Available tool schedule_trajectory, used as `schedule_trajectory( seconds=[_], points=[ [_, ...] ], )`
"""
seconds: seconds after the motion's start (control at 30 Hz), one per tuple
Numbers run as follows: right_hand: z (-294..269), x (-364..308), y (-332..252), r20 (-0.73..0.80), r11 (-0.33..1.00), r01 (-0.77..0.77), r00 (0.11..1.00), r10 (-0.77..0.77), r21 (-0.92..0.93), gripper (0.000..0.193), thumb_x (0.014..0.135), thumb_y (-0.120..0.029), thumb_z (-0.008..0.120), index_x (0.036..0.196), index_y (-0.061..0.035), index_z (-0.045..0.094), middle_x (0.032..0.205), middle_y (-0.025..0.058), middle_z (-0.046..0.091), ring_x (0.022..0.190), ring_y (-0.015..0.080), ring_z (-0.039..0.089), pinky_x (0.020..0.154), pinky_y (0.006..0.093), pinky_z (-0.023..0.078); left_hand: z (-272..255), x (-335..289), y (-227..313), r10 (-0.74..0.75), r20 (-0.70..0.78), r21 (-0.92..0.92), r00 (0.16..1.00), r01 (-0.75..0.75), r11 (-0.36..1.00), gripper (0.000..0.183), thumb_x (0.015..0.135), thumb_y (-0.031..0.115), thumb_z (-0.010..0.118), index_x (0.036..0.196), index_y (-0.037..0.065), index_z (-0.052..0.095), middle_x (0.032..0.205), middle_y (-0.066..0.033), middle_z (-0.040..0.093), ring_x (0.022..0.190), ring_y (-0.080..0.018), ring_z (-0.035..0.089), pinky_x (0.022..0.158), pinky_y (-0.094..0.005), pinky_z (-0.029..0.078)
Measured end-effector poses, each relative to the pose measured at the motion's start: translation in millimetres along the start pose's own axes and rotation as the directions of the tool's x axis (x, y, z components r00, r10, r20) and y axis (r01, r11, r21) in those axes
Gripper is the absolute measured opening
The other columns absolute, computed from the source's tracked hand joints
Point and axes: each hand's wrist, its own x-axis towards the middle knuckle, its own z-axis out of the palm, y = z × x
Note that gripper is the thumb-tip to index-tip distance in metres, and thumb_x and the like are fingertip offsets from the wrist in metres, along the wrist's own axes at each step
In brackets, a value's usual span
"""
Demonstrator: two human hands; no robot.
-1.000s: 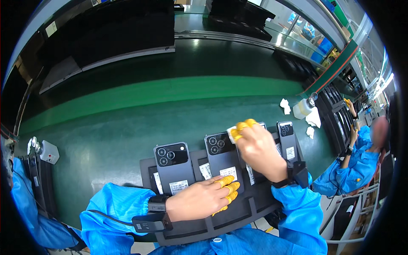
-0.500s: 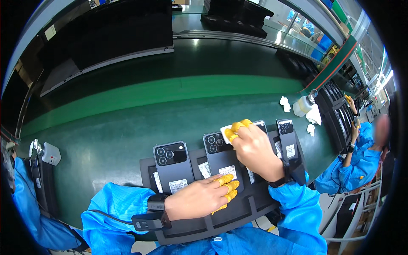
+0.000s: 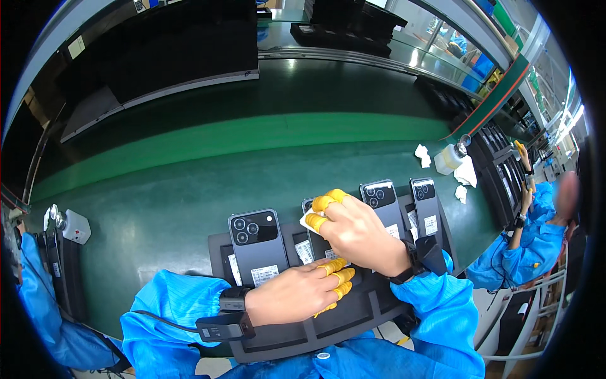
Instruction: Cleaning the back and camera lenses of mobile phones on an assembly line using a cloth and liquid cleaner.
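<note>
Several dark smartphones lie back up in a row in a black tray (image 3: 341, 323) with divided slots. My right hand (image 3: 363, 237), with yellow finger cots, pinches a folded white wipe (image 3: 310, 221) against the camera end of the second smartphone from the left (image 3: 317, 245). Across that phone's lower end lies my left hand (image 3: 290, 297), its cot-covered fingers stretched out and slightly apart, partly hiding a white label. The leftmost smartphone (image 3: 259, 248) shows three lenses and a label. To the right of my right hand, another smartphone (image 3: 380, 210) and the rightmost one (image 3: 426, 205) are uncovered.
On the green worktop (image 3: 189, 183), a white pump bottle (image 3: 449, 158) stands at the right beside crumpled white wipes (image 3: 465, 170). A second bottle (image 3: 77, 227) is at the left. A co-worker in blue (image 3: 536, 221) handles things by black trays at the right.
My right hand with the wipe has moved left across the second phone's camera end, uncovering the third phone. My left hand has stayed in place.
</note>
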Motion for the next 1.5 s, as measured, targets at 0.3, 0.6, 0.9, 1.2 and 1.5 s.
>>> schedule_trajectory(
  seconds=[0.3, 0.6, 0.9, 1.2, 1.5],
  points=[
    [-8.6, -10.9, 49.6, -0.107, 0.968, -0.121, 0.989, 0.099, -0.221, 0.013, 0.072, -0.003, 0.068, 0.085, 0.0012, 0.07, 0.097, 0.0141, 0.064, 0.087, 0.0317, 0.061, 0.077, 0.0402, 0.053, 1.8, 0.8, -3.0, 0.022, -0.079, 0.03, 0.997, -0.019, 0.999, 0.039, 0.091, 0.024, 0.062, 0.123, 0.004, 0.063, 0.136, -0.01, 0.058, 0.121, -0.0241, 0.059, 0.109, -0.0369, 0.046],
    [3.3, -8.4, 22.5, -0.111, 0.994, -0.063, 0.992, 0.052, -0.094, 0.011, 0.07, -0.007, 0.067, 0.078, 0.0006, 0.067, 0.095, 0.0143, 0.064, 0.087, 0.0308, 0.061, 0.079, 0.0392, 0.052, 2.6, 3.3, -4.0, 0.026, -0.015, 0.018, 1.0, -0.026, 1.0, 0.039, 0.091, 0.025, 0.061, 0.124, 0.004, 0.062, 0.135, -0.0101, 0.058, 0.12, -0.0244, 0.06, 0.111, -0.0386, 0.044],
    [-31.3, -26.5, 21.8, -0.057, 0.955, -0.246, 0.969, 0.239, -0.168, 0.019, 0.064, 0.002, 0.068, 0.083, 0.0024, 0.07, 0.097, 0.0144, 0.065, 0.085, 0.0321, 0.062, 0.08, 0.0405, 0.054, -5.5, -1.4, 2.4, 0.004, 0.034, 0.049, 0.999, -0.005, 0.999, 0.04, 0.089, 0.027, 0.064, 0.123, 0.006, 0.064, 0.136, -0.0078, 0.059, 0.119, -0.0216, 0.061, 0.111, -0.0385, 0.045],
    [-12.3, -24.1, 17.6, -0.022, 0.972, -0.137, 0.991, 0.135, -0.194, 0.018, 0.067, -0.004, 0.065, 0.083, 0.003, 0.067, 0.09, 0.0139, 0.059, 0.09, 0.031, 0.062, 0.076, 0.0365, 0.054, -13.9, 1.8, -0.5, 0.024, -0.012, 0.074, 1.0, -0.023, 0.997, 0.036, 0.088, 0.025, 0.064, 0.118, 0.007, 0.065, 0.136, -0.0064, 0.059, 0.121, -0.0211, 0.06, 0.112, -0.0365, 0.044],
    [-35.7, -11.0, 3.6, -0.022, 0.979, -0.197, 0.98, 0.198, 0.05, 0.041, 0.054, 0.008, 0.067, 0.095, 0.0018, 0.074, 0.1, 0.014, 0.068, 0.086, 0.0325, 0.064, 0.074, 0.0388, 0.055, -12.7, -1.7, 3.6, 0.01, -0.061, 0.095, 0.998, -0.004, 0.995, 0.03, 0.086, 0.024, 0.064, 0.112, 0.007, 0.067, 0.127, -0.0038, 0.062, 0.114, -0.0181, 0.062, 0.113, -0.0362, 0.043]
  ],
)
